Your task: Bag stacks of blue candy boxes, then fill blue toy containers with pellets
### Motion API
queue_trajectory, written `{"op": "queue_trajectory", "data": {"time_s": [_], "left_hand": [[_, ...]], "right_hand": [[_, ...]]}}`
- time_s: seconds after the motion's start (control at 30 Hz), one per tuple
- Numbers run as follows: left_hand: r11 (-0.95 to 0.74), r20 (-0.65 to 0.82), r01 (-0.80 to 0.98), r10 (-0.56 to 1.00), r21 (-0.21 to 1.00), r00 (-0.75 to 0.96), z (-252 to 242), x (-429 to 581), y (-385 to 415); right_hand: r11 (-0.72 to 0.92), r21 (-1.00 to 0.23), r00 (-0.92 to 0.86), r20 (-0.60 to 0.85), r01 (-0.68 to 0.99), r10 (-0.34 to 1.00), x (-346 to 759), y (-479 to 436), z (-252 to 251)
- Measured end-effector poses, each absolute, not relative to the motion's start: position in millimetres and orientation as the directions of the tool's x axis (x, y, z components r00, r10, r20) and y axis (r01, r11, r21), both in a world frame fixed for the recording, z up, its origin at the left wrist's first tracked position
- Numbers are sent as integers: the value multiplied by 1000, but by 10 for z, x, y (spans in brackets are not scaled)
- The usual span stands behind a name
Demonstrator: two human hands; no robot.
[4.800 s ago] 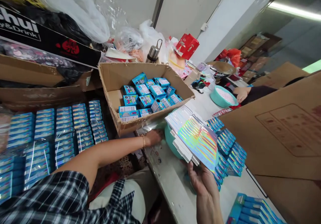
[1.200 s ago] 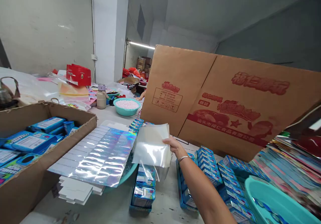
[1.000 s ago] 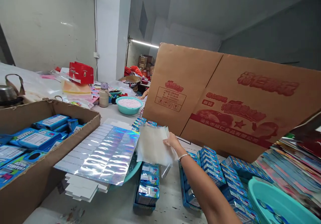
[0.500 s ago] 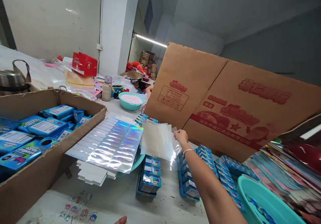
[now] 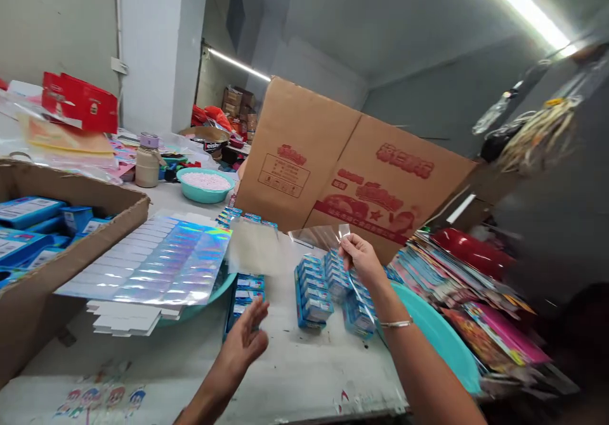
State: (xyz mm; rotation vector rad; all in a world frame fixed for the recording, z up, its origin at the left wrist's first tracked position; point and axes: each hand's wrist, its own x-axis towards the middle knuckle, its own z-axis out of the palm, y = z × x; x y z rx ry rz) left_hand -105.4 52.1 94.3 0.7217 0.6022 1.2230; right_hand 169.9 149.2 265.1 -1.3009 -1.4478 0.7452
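My right hand pinches the corner of a clear plastic bag, which hangs blurred above the white table. My left hand is raised over the table's near side with its fingers stretched out, holding nothing. Under the bag lie several packs of small blue boxes. A holographic sheet rests on a stack of white cards and a teal bowl, to the left of both hands.
A cardboard box with blue boxes stands at the left. A big brown carton leans behind the packs. A teal basin and colourful packets lie at the right. A teal bowl of white pellets and a jar stand farther back.
My left hand has come up into view over the table. My right hand has moved right and nearer with the bag. The view has swung to the right.
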Motion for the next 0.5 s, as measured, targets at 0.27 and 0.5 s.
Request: {"op": "queue_trajectory", "data": {"time_s": [0.27,0.5], "left_hand": [[309,-110,-473,909,825,402,1318,-613,667],[119,-136,107,975,987,174,682,-1505,417]], "right_hand": [[104,-993,63,107,58,992,1647,597,2148],[-17,-988,716,98,152,691,1733,665,438]]}}
